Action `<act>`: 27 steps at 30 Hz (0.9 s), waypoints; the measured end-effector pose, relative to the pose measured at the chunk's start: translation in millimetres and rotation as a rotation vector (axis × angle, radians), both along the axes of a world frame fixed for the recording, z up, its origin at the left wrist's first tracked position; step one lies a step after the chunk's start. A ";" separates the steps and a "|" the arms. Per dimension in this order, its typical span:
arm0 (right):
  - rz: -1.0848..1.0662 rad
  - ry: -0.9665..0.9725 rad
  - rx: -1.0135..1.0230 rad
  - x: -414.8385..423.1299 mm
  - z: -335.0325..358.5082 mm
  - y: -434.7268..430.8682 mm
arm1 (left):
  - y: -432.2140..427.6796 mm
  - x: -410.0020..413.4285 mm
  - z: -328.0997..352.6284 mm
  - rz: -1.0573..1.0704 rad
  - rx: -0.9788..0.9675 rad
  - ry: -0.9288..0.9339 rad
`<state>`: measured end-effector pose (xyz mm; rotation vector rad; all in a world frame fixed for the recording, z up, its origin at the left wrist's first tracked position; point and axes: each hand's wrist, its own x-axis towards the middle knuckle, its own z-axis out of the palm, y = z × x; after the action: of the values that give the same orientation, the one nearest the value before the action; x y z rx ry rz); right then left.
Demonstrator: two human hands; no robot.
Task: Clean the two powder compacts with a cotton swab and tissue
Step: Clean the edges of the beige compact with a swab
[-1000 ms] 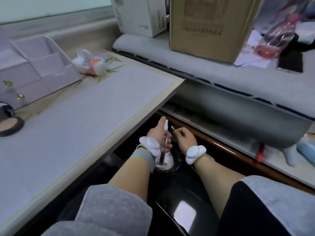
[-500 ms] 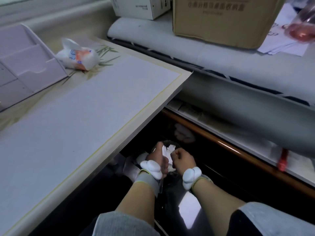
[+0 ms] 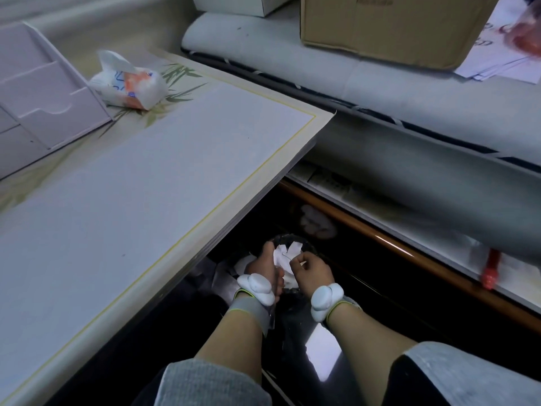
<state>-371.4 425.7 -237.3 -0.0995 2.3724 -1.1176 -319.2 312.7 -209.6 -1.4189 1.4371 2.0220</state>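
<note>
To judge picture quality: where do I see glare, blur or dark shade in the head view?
Head view: glare on the glossy black surface between the forearms; the grey padded roll at right is motion-smeared; the left hand and right hand lie in dim shade.

The crumpled white paper tissue (image 3: 285,255) is bunched up with two torn flaps sticking upward. The left hand (image 3: 263,266) curls round it and the right hand (image 3: 311,271) pinches its near edge, low down beside the tabletop (image 3: 152,183) edge.

Lilac organiser (image 3: 44,92) on pale table (image 3: 146,186); cardboard box (image 3: 389,27) on grey ledge (image 3: 409,89)
</note>
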 end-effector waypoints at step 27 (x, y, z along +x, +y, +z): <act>0.031 0.030 -0.028 3.0 9.4 -14.5 | -11.7 3.5 -1.4 0.025 0.027 -0.007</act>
<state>-368.4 411.2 -227.9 -0.1634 2.3736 -1.1426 -315.7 300.9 -211.0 -1.4387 1.3909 2.0409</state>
